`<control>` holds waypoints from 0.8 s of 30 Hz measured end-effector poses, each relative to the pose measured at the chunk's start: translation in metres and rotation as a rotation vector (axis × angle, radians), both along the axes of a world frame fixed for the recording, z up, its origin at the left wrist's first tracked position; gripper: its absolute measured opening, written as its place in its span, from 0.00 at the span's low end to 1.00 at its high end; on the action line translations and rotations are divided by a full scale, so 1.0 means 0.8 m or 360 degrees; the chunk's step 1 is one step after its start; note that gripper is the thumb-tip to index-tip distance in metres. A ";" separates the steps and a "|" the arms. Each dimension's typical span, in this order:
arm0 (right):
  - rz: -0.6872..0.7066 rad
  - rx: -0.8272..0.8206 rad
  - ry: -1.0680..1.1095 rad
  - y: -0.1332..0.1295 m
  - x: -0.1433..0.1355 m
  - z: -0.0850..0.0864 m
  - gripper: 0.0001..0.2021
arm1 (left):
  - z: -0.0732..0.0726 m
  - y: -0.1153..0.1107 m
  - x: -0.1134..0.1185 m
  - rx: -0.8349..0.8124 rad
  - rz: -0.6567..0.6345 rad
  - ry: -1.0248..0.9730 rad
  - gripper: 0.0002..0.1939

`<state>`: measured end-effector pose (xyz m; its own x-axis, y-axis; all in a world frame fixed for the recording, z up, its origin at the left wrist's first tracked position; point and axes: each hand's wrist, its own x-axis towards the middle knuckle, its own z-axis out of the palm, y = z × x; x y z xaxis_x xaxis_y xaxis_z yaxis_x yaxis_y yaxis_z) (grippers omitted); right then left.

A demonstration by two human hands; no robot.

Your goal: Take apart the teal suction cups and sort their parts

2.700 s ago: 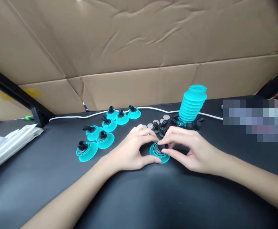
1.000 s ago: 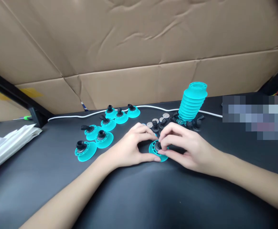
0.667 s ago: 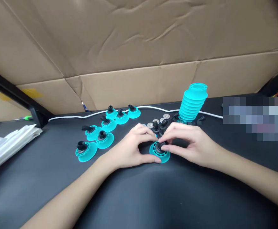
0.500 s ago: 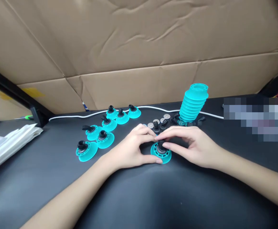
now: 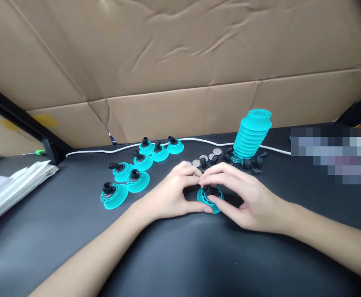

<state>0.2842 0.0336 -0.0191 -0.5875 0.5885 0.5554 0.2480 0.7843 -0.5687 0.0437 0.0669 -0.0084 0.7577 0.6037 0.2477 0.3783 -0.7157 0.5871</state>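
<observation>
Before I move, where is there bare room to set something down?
Bare tabletop lies between the left forearm and right forearm, and between the white papers and the clustered cyan cups. Crowded behind the right hand: silver discs, black parts, cyan stack.

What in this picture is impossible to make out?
Head view throughout:
Handled turquoise flared plastic cup: partly hidden by the right hand.
Foot of the ribbed turquoise stack: partly behind squat black fittings.
Markings on the silver round discs: too small.
White papers: cut off by the left edge.
Far-right area: masked by a pixelated patch.
</observation>
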 end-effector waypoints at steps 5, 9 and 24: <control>-0.0006 0.0063 -0.0130 0.004 0.003 -0.004 0.15 | 0.001 0.000 0.001 0.0003 0.0000 0.0022 0.18; 0.0110 0.0131 -0.0302 0.005 0.011 0.001 0.15 | 0.002 0.001 0.001 0.0027 0.0009 0.0047 0.17; 0.0076 -0.0325 -0.0061 0.014 0.021 0.012 0.10 | 0.006 0.000 -0.001 0.0006 0.0065 0.0066 0.20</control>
